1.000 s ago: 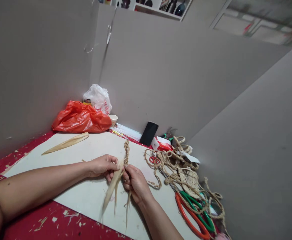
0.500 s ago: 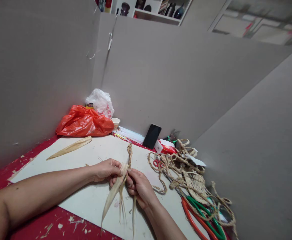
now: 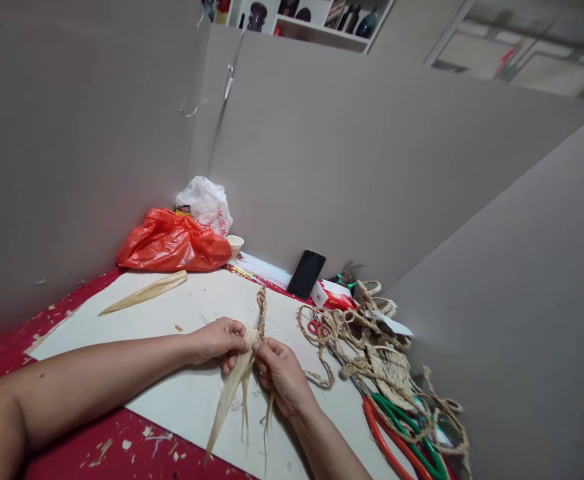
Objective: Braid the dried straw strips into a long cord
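My left hand [image 3: 225, 341] pinches a pale dried corn husk strip [image 3: 231, 392] that hangs down toward me in a long point. Close beside it, my right hand [image 3: 277, 367] is closed on the lower end of a short braid [image 3: 261, 310], thumb and fingertips meeting the husk. The braid's far end points away from me over the white board. Thin loose strands [image 3: 245, 410] dangle below, between and under my hands. Another whole husk [image 3: 147, 292] lies flat on the board at the left.
A white board [image 3: 172, 413] covers part of the red table. Coiled braided rope [image 3: 342, 327], red-handled scissors [image 3: 319, 328] and large shears with orange and green handles [image 3: 389, 433] lie right. An orange bag [image 3: 172, 243], paper cup [image 3: 235, 245] and phone [image 3: 307, 273] stand at the back.
My right thumb has shifted slightly left onto the pale husk, and the two hands are closer together. The camera view has tilted a little.
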A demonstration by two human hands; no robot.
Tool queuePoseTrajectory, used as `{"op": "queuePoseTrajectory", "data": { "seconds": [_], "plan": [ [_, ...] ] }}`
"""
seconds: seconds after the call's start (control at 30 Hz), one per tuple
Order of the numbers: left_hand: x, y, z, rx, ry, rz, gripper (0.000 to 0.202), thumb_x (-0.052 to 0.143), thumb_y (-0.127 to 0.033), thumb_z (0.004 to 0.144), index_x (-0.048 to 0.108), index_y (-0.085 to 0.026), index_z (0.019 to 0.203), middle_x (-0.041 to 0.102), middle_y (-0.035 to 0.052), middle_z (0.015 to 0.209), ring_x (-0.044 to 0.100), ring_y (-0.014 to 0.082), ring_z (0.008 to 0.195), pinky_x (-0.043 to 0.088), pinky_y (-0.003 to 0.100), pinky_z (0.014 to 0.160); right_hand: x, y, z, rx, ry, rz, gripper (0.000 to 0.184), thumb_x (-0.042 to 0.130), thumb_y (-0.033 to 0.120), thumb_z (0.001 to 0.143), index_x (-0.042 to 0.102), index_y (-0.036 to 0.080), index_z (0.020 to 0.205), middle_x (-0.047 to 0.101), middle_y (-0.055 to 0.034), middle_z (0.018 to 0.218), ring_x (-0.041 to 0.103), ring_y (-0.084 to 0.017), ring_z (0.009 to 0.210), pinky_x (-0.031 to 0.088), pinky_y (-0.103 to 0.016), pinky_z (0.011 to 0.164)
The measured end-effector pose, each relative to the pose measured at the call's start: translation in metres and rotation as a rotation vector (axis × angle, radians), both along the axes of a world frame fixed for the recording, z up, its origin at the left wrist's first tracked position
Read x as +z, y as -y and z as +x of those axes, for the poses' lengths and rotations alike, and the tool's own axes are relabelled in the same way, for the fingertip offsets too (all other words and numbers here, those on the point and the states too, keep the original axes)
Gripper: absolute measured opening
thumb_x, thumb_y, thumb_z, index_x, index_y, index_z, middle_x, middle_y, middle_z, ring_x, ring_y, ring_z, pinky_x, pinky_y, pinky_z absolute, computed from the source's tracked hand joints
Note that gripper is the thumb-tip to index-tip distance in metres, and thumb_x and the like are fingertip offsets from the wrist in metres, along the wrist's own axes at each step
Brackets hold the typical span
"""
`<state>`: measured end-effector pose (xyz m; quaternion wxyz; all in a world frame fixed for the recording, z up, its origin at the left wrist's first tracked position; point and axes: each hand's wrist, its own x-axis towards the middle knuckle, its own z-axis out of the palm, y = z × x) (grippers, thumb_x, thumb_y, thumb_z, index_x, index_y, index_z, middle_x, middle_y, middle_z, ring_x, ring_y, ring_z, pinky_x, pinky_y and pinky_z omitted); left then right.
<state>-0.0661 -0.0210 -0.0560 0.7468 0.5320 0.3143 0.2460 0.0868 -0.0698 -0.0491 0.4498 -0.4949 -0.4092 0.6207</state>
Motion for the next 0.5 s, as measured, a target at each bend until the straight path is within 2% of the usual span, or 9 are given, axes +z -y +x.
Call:
{"op": "queuePoseTrajectory", "data": {
  "seconds": [0.27,0.5],
  "plan": [
    [0.0064,0.0008,-0.0008,0.024,-0.02,-0.024,0.022,0.067,-0.029,0.062,0.053,-0.014,0.068,0.051,-0.0033,0.042,0.046,0.0071,0.034,0.04,0.017,0.036,-0.0021,-0.0004,0.001,-0.012,0.042,0.007,0.036,0.068,0.045,0.069,0.047,0.017,0.063,0.035,0.0102,0.042,0.019,-0.002,0.033,0.011,-0.018,0.032],
    [0.0062,0.0006,-0.0009,0.016,-0.022,-0.044,0.014,0.064,-0.022,0.06,0.055,-0.014,0.068,0.054,-0.002,0.044,0.048,0.0079,0.036,0.044,0.019,0.039,-0.0037,-0.0017,0.0021,-0.023,0.063,0.016,0.032,0.069,0.042,0.068,0.049,0.017,0.064,0.035,0.0101,0.042,0.019,-0.003,0.033,0.011,-0.019,0.033]
  ]
}}
